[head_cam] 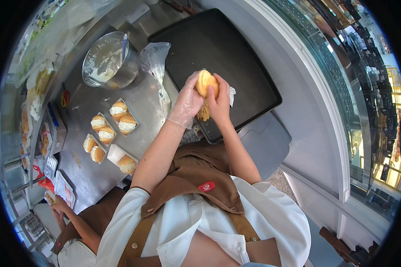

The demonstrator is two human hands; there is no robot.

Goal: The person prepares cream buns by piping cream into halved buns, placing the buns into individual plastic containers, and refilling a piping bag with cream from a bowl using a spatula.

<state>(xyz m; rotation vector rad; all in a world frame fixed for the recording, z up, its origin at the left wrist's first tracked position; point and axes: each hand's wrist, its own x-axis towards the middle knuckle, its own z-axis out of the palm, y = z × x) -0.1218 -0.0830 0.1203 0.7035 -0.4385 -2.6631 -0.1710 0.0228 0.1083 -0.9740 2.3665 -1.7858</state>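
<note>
A round yellow cake or bun [206, 82] is held between both hands over the near edge of a black baking tray [220, 43]. My left hand [191, 98], in a clear plastic glove, grips its left side. My right hand [219, 100], bare, has its fingers on the right side. Below the bun, brown crumbs [204, 111] lie on the tray, partly hidden by the hands. A clear piping bag [158, 73] rests left of the tray. Cream-filled buns [127, 125] sit in pairs in white paper boxes; another box [115, 154] has one bun at one end.
A steel bowl [122, 71] with cream residue and a spatula stands on the steel worktop [77, 133]. Red-handled scissors [65, 97] lie farther left. At lower left, a co-worker's hands [60, 205] hold a small item. A glass display case runs along the right.
</note>
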